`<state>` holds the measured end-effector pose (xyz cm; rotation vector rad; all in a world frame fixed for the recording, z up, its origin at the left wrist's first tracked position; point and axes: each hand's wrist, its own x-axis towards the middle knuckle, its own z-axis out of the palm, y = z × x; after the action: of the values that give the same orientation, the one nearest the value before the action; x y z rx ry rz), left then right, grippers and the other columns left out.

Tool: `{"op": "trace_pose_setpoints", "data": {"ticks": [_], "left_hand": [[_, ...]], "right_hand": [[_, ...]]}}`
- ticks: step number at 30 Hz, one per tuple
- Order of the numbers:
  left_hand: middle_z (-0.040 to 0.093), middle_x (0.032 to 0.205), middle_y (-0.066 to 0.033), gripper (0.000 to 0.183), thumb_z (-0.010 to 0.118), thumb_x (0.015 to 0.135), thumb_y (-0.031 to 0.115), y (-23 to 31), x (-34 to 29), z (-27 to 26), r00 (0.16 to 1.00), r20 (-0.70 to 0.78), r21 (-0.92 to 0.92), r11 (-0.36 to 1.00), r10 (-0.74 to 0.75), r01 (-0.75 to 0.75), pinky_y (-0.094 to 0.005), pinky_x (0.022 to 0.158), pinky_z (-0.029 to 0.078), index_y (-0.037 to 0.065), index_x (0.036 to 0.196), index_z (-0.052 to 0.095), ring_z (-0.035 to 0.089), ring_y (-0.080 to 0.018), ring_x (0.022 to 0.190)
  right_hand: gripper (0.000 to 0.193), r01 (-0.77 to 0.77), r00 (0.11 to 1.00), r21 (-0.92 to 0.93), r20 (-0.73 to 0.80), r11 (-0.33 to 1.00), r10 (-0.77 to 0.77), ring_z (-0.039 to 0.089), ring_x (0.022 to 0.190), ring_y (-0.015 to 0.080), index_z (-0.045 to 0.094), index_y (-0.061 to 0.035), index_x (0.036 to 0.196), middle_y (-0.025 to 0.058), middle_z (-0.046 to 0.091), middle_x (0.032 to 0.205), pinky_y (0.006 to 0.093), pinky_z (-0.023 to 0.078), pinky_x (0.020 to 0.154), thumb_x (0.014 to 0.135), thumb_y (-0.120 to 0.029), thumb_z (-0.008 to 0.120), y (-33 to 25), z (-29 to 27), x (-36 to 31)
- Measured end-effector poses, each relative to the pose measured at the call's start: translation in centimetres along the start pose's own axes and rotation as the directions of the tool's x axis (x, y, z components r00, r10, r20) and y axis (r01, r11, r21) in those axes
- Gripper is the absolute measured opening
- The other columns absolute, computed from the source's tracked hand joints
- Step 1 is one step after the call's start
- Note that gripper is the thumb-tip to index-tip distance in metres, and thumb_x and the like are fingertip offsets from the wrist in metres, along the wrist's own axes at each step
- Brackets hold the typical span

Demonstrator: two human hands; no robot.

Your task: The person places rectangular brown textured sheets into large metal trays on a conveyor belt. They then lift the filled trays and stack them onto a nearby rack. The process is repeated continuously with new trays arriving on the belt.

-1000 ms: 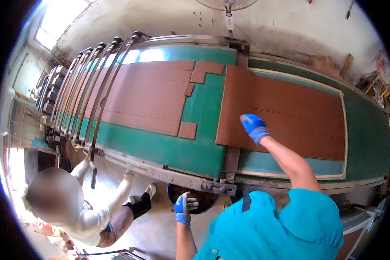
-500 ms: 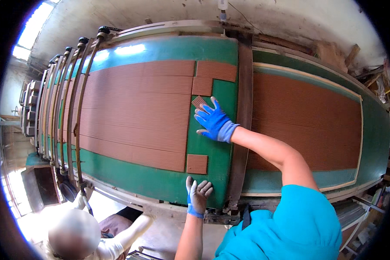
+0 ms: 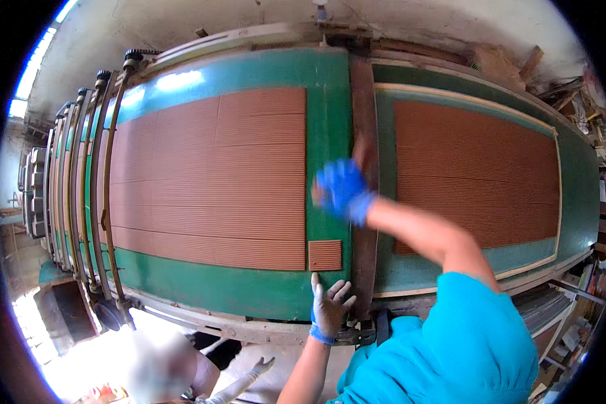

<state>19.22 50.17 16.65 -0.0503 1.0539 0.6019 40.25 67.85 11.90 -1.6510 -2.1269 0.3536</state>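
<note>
A wide sheet of ribbed brown strips (image 3: 209, 182) lies on the green belt (image 3: 328, 101). Off its lower right corner sits a small square ribbed brown piece (image 3: 325, 256). My left hand (image 3: 330, 306), in a grey and blue glove, is open with fingers spread, just below that square, its thumb close to the lower edge. My right hand (image 3: 343, 192), in a blue glove, hovers over the belt's right end, smeared by motion. A blurred brown shape (image 3: 362, 149) shows above it; whether my fingers hold it cannot be made out.
Several long rollers (image 3: 111, 168) cross the belt at left. A dark metal crossbar (image 3: 365, 269) divides it from a framed brown ribbed panel (image 3: 478, 175) at right. Below left is another person in white (image 3: 148, 363), with a gloved hand (image 3: 262, 365) reaching out.
The loose brown pieces along the sheet's upper right edge are gone from the belt. My right hand has lifted off and blurs. The other person's gloved hand has come into view at the bottom.
</note>
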Motion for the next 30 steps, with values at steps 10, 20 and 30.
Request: {"op": "trace_pose_setpoints", "data": {"ticks": [10, 20, 30], "left_hand": [[0.046, 0.119, -0.0081, 0.045, 0.039, 0.087, 0.044, -4.2, -10.1, -3.6, 0.95, 0.11, -0.158, 0.949, 0.291, -0.272, -0.0408, 0.099, 0.03, 0.014, 0.12, 0.041, 0.043, -0.0236, 0.111], [0.037, 0.13, -0.0079, 0.077, 0.043, 0.075, 0.066, -6.6, -18.8, -27.6, 0.7, -0.585, 0.335, 0.908, 0.41, -0.252, -0.0451, 0.081, 0.041, 0.025, 0.135, 0.017, 0.042, -0.0283, 0.111], [0.06, 0.098, -0.012, 0.041, 0.037, 0.09, 0.035, -9.7, -14.2, -13.5, 0.816, 0.221, 0.479, 0.669, 0.534, -0.568, -0.0335, 0.072, 0.049, 0.001, 0.106, 0.054, 0.059, -0.0239, 0.086]], "right_hand": [[0.031, -0.039, 0.999, 0.464, 0.051, 0.885, 0.017, 0.057, 0.07, 0.0308, 0.06, -0.0104, 0.079, 0.0144, 0.057, 0.073, 0.039, 0.045, 0.058, 0.078, -0.041, 0.052, -21.7, -0.5, -19.3], [0.052, 0.394, 0.846, 0.248, 0.279, 0.885, -0.455, 0.038, 0.115, 0.0349, 0.052, -0.005, 0.111, 0.0172, 0.044, 0.122, 0.054, 0.024, 0.095, 0.075, -0.043, 0.051, -36.2, 3.4, -25.9], [0.033, -0.528, 0.819, 0.009, 0.271, 0.849, 0.506, 0.058, 0.075, 0.0366, 0.061, -0.0101, 0.075, 0.018, 0.06, 0.081, 0.0472, 0.044, 0.065, 0.079, -0.035, 0.041, -17.3, -3.7, -44.9]]}}
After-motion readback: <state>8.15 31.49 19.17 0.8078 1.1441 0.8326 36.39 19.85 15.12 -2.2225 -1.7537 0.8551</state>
